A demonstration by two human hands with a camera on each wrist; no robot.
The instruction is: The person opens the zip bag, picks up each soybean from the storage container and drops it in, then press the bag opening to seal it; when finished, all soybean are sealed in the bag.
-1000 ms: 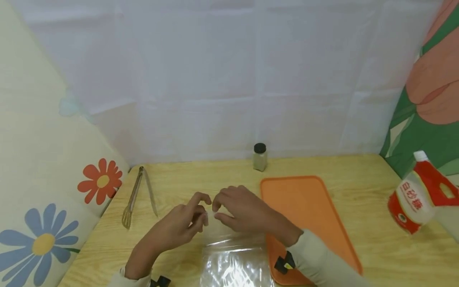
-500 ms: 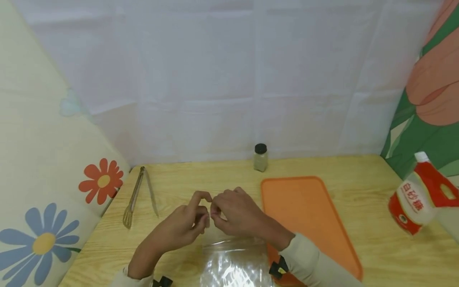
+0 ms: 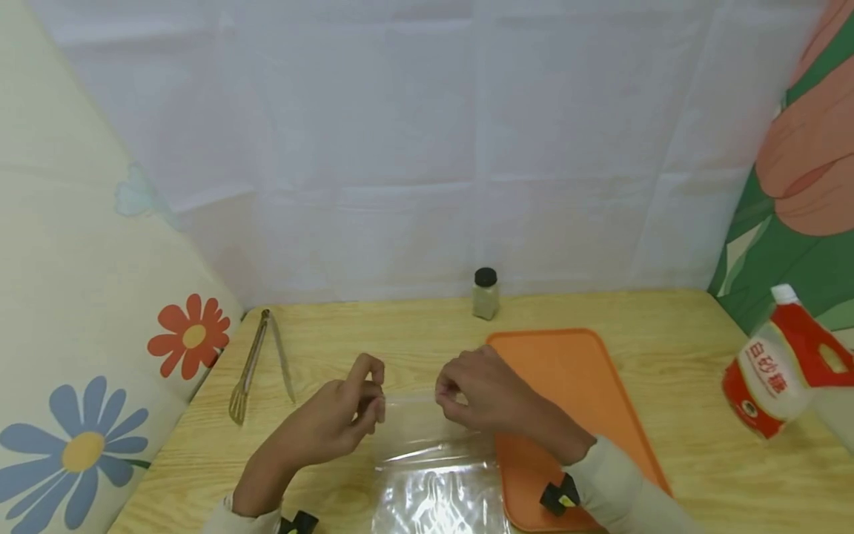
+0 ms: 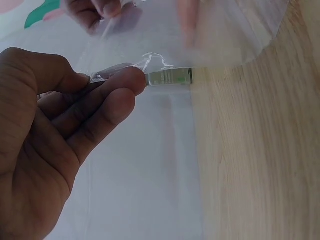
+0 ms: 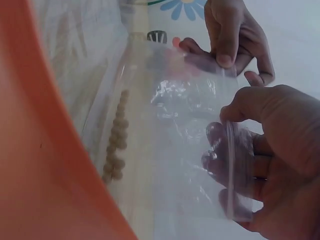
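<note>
A clear plastic zip bag [image 5: 190,145] hangs between both hands, with its top edge upward. My left hand [image 3: 336,419] pinches one top corner between thumb and curled fingers. My right hand [image 3: 490,393] pinches the same top edge farther right; in the right wrist view its thumb presses the seal strip [image 5: 230,165] while the fingers show behind the film. A cluster of small round brown pieces [image 5: 117,142] appears low in the right wrist view; I cannot tell whether it is inside the bag. Below the hands in the head view lies shiny clear plastic [image 3: 437,504].
An orange tray [image 3: 554,363] lies to the right, under the right forearm. Metal tongs [image 3: 247,371] rest at the left. A black-capped jar [image 3: 485,295] stands at the back. A red and white pouch [image 3: 774,367] with a white cap stands far right.
The right hand first closed up against the left hand, then slid to the right along the bag's top edge. My left hand stays nearly in place.
</note>
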